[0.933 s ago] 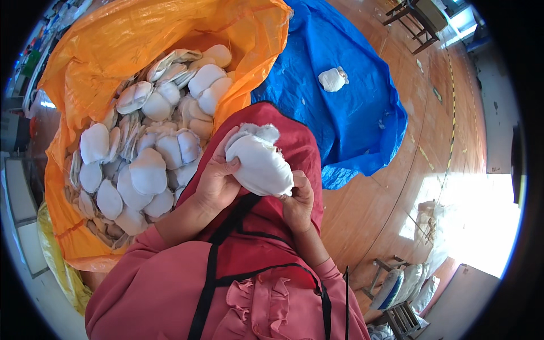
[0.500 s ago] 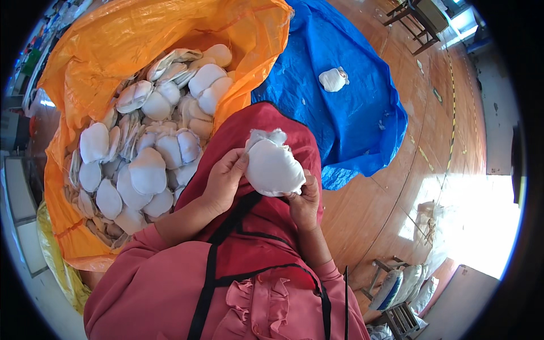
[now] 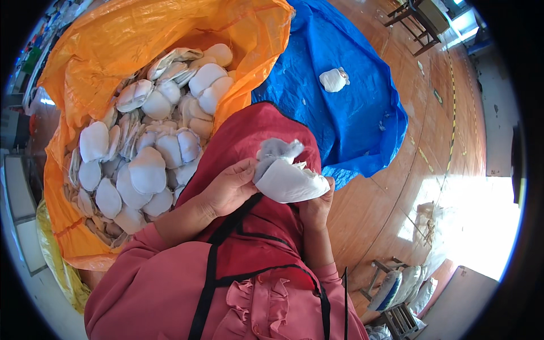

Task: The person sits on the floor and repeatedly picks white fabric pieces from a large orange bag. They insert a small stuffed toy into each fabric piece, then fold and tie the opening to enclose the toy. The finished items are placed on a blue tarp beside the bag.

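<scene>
Over my lap, both hands hold a white rounded fabric piece (image 3: 289, 180) with greyish flaps sticking up along its far edge. My left hand (image 3: 231, 184) pinches its left side between thumb and fingers. At its right end my right hand (image 3: 317, 205) grips it, the fingertips partly hidden behind the cloth. The piece is tilted, its smooth white side toward me and a frayed opening along the top. To the left, an orange sack (image 3: 85, 73) stands open, full of similar white oval fabric pieces (image 3: 148, 170). One white bundle (image 3: 333, 80) lies on a blue plastic sheet (image 3: 362, 124) beyond my hands.
A dark red apron (image 3: 255, 238) covers my lap. On the right is a brown floor (image 3: 391, 204) with yellow-black tape, and a wooden chair (image 3: 422, 22) stands at the far right. Stuffed bags (image 3: 396, 289) lie near right. A yellow sack (image 3: 56, 255) sits at the left.
My hands have tipped and turned the white fabric piece, so its flapped, open edge now shows more. The right hand has shifted slightly right. The sack and the blue sheet look the same.
</scene>
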Available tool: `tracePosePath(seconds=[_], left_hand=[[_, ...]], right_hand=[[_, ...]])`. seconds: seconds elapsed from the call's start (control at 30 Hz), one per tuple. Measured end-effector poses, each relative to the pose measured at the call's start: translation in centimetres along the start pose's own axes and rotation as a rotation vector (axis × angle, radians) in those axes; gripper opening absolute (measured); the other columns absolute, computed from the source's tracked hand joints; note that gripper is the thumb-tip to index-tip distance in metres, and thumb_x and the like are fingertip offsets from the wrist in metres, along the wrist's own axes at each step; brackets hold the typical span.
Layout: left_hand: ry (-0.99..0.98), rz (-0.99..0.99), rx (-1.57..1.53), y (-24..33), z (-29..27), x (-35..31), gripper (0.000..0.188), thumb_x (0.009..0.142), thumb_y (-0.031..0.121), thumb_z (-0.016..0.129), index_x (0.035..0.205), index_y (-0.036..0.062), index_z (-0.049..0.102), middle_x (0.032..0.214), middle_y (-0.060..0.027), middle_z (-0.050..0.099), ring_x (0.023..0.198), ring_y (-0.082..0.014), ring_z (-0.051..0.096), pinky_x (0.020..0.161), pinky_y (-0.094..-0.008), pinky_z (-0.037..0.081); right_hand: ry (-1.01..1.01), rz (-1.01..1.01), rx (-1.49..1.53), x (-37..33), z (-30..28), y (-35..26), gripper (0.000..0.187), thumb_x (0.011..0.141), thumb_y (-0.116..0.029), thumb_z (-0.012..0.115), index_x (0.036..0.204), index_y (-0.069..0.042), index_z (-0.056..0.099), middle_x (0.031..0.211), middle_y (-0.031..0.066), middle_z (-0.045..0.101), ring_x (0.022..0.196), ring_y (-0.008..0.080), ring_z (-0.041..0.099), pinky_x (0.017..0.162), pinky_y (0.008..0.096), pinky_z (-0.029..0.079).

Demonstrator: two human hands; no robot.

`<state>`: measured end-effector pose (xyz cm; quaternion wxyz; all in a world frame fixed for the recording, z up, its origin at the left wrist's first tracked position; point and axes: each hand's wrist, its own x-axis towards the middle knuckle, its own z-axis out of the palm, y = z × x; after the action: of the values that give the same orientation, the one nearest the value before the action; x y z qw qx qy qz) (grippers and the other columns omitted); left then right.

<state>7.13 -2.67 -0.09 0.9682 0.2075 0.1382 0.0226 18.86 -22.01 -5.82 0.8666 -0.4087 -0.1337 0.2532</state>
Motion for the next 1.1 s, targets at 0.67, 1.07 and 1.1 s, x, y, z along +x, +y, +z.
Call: tracePosePath(seconds=[0.67,1.07,1.1], left_hand=[[0.184,0.603,1.357,0.6,1.0,-0.4,0.023,0.089,0.000,0.069,0.112,0.0024,0.065,0.103,-0.0086,0.068,0.092,-0.0199,0.068,0.081,-0.0300,0.055],[0.303,0.299,1.391,0.2,1.7,-1.0,0.017,0.091,0.010,0.068,0.105,0.0000,0.070,0.096,-0.0130,0.071,0.086,-0.0221,0.069,0.077,-0.0301,0.053],[0.324,0.240,1.386,0.2,1.8,-1.0,0.019,0.091,0.012,0.069,0.106,0.0002,0.070,0.096,-0.0133,0.071,0.086,-0.0213,0.069,0.077,-0.0299,0.053]], right_hand=[[-0.102,0.056,-0.034,0.1,-1.7,-1.4,0.029,0.084,-0.004,0.077,0.105,-0.009,0.057,0.104,0.0106,0.071,0.096,0.0201,0.069,0.086,0.0360,0.057],[-0.353,0.032,-0.108,0.3,-1.5,-1.8,0.028,0.082,-0.006,0.079,0.100,-0.006,0.059,0.105,0.0143,0.070,0.098,0.0236,0.066,0.083,0.0347,0.053],[-0.369,0.042,-0.108,0.3,-1.2,-1.8,0.027,0.082,-0.005,0.078,0.101,-0.006,0.059,0.106,0.0140,0.069,0.099,0.0238,0.066,0.084,0.0349,0.053]])
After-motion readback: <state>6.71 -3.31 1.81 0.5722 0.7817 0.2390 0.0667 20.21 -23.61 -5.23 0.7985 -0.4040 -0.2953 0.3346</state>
